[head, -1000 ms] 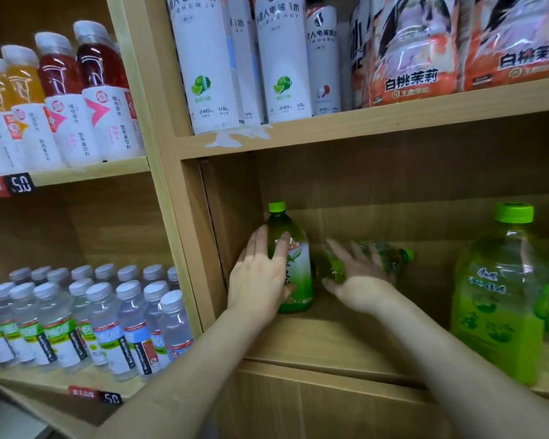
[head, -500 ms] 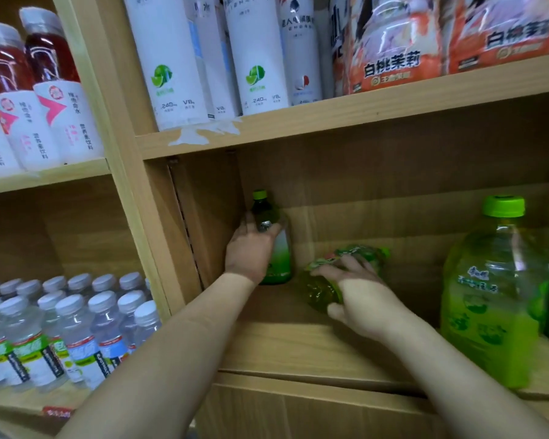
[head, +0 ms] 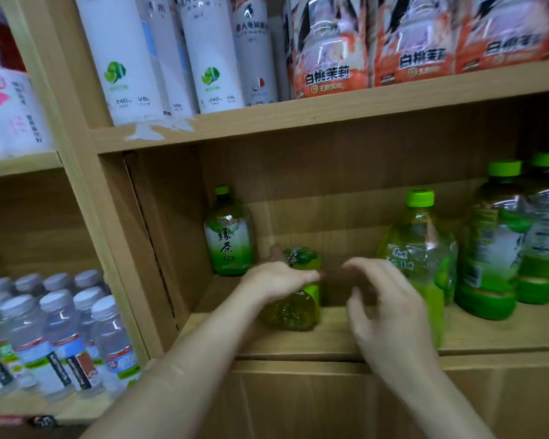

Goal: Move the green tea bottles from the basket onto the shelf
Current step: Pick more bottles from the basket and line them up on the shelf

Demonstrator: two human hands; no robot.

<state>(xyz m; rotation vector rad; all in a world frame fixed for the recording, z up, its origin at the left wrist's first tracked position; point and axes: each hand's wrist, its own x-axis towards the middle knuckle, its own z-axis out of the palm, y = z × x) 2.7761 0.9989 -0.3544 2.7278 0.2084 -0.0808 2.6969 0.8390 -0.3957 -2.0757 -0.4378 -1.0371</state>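
Water bottles (head: pixel 54 340) were ranged at the lower left of the frame. One green tea bottle (head: pixel 229 236) was stood upright at the back left corner of the wooden shelf (head: pixel 330 340), centre frame. A second, lying bottle (head: pixel 293 299) was gripped from above by the left hand (head: pixel 274 278). The right hand (head: pixel 384 307) was held loosely spread, empty, just right of it. Larger green bottles (head: pixel 495 245) were seen at right.
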